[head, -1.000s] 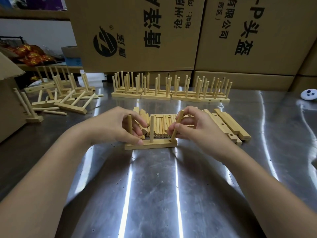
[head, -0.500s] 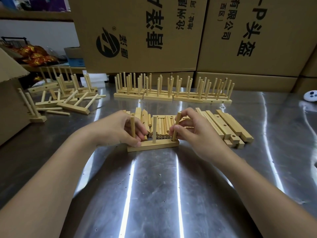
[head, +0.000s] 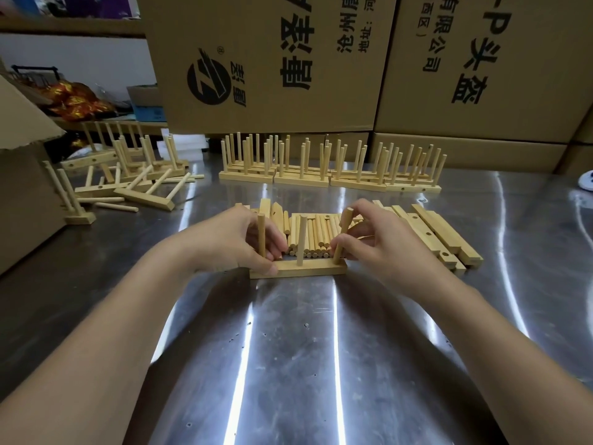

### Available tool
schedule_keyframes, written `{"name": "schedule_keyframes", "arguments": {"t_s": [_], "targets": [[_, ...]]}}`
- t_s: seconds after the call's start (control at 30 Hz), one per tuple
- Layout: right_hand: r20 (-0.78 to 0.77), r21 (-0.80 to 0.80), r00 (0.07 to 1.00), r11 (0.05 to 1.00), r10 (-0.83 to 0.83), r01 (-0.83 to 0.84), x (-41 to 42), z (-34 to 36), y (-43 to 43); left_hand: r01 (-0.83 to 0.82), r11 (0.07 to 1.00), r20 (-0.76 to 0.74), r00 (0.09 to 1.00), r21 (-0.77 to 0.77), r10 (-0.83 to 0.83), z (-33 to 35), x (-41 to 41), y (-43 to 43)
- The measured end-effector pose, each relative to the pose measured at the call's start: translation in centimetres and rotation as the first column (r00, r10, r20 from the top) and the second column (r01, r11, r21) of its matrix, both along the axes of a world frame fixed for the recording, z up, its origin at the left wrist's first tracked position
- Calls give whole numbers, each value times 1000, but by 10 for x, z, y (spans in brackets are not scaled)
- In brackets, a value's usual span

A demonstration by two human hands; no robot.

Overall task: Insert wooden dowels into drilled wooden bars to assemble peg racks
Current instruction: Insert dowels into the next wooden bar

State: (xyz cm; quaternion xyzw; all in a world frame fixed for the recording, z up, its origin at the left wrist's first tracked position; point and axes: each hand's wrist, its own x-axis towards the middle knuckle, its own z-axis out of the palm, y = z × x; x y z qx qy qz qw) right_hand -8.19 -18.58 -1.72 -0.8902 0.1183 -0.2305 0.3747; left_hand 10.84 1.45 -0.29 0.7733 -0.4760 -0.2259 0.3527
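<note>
A drilled wooden bar [head: 308, 268] lies across the steel table in front of me. Three dowels stand in it: a left dowel [head: 262, 232], a middle dowel [head: 301, 239] and a right dowel [head: 341, 234], which leans slightly. My left hand [head: 237, 242] grips the bar's left end, thumb on its front face, fingers curled behind the left dowel. My right hand [head: 382, 239] pinches the right dowel near its foot. Behind the bar lies a row of loose dowels [head: 316, 231]. Spare drilled bars [head: 439, 236] are stacked to the right.
Finished peg racks [head: 330, 170] stand in a row at the back. More racks [head: 128, 175] lie jumbled at back left with loose dowels. Large cardboard boxes [head: 272, 59] wall off the rear; another box [head: 22, 175] sits at left. A white object [head: 585, 183] lies far right.
The right dowel has gone from a clear tilt to nearly upright in the bar's right hole. My left hand has kept its hold on the bar's left end.
</note>
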Motion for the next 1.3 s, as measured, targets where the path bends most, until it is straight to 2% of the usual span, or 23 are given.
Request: {"name": "schedule_keyframes", "arguments": {"t_s": [0.27,0.37,0.6,0.67,0.77,0.9,1.1,1.3], "targets": [[-20,-155,1000,988,4,-8,1,2,-3,-30,999,88,996,40,26,-3,2,-3],[-29,-160,999,987,-18,13,0,1,0,-32,999,94,995,38,28,-4,2,-3],[15,-16,998,998,-65,66,-3,-9,2,1,1000,132,991,30,-5,-6,-2,-9],[83,124,995,992,-49,38,0,-9,6,11,1000,138,990,27,-14,-6,-3,-10],[211,401,977,914,-32,-57,10,-8,15,32,999,126,991,19,-34,-7,-7,-12],[223,580,973,811,-57,-85,19,-11,21,38,999,125,991,15,-39,-8,-11,-13],[224,657,969,751,-107,-69,21,-13,16,34,999,120,992,26,-37,-7,-11,-15],[230,589,971,803,-57,-92,25,-15,16,37,999,97,994,28,-39,-7,-13,-13]]}}
